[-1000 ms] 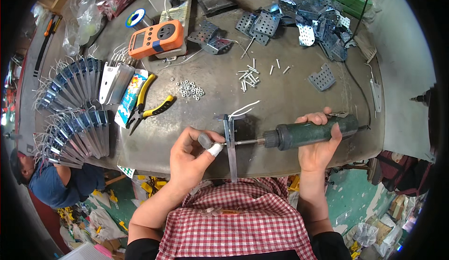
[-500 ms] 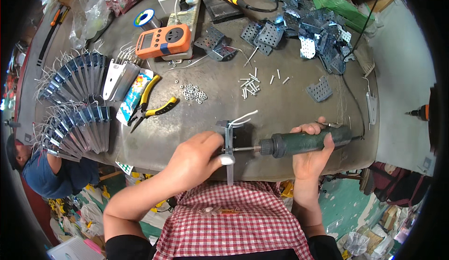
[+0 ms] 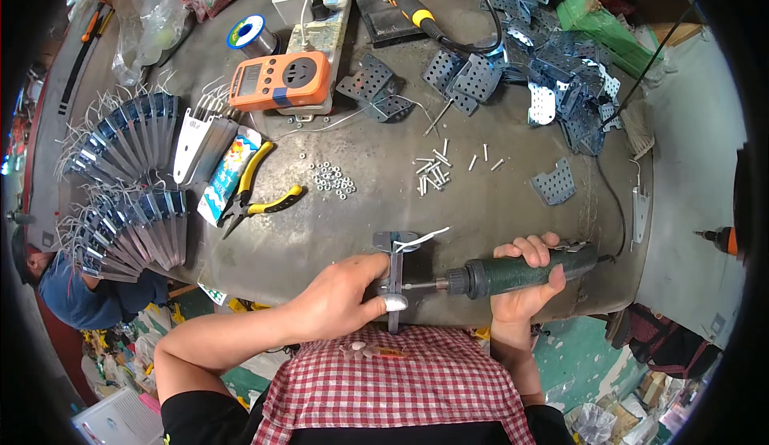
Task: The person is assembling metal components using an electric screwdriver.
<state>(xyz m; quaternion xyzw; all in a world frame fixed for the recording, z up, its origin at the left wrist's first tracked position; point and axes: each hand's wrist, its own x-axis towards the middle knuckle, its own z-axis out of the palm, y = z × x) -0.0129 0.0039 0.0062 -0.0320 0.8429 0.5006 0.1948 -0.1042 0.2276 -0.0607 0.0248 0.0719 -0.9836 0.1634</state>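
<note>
Close to the table's front edge, my left hand (image 3: 352,293) is closed around an upright narrow metal strip with a perforated bracket (image 3: 396,245) and white wires at its far end. My right hand (image 3: 521,285) grips a dark green electric screwdriver (image 3: 521,275) lying level, its bit pointing left. The bit's tip meets the strip's right side, by my left thumb; whether it sits in a screw is too small to tell. Beyond my hands lie loose screws (image 3: 433,174), small nuts (image 3: 332,179) and a single perforated bracket (image 3: 554,182).
Finished-looking strips with wires (image 3: 132,225) fan out at the left, beside yellow-handled pliers (image 3: 260,185). An orange meter (image 3: 280,80), solder spool (image 3: 252,36) and soldering iron (image 3: 412,6) stand farther back. Perforated brackets (image 3: 569,84) pile at the far right. Another person (image 3: 104,305) is at the left.
Both hands, the strip and the screwdriver have come slightly nearer to my body. The bit still points at the strip. The whole view has shifted a little.
</note>
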